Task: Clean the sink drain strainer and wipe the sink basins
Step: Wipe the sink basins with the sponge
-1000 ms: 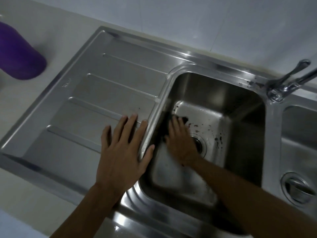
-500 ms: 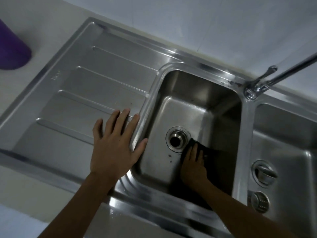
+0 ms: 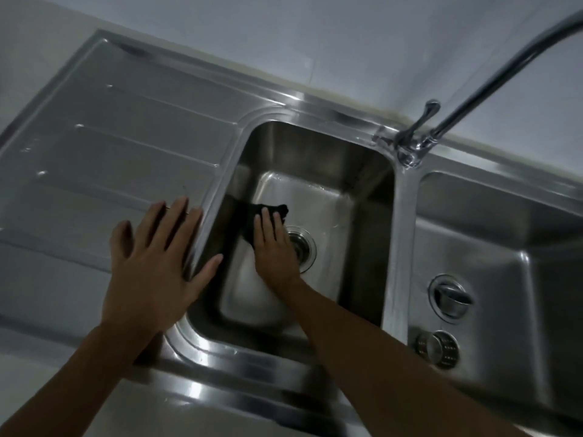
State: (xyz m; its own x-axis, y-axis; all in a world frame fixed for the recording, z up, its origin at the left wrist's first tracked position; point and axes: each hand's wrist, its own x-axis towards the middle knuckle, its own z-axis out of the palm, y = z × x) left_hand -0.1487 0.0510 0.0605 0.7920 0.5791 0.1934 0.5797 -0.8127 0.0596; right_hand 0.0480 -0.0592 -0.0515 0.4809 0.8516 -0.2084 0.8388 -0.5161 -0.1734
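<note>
My right hand (image 3: 273, 247) is down in the left steel basin (image 3: 356, 234), pressed flat on a black cloth (image 3: 268, 210) that lies on the basin floor just left of the open drain (image 3: 301, 247). My left hand (image 3: 154, 266) rests flat, fingers spread, on the drainboard (image 3: 126, 152) at the basin's left rim, holding nothing. A loose perforated drain strainer (image 3: 437, 349) lies on the floor of the right basin (image 3: 511, 241), in front of that basin's drain plug (image 3: 451, 296).
A chrome tap (image 3: 413, 146) stands on the divider between the basins, its spout reaching up to the right. A white tiled wall runs behind the sink. A pale counter edges the sink at the front and left.
My right hand has slid the cloth from the drain's right front to its left rear. The view has shifted right and the purple object at far left has left the frame.
</note>
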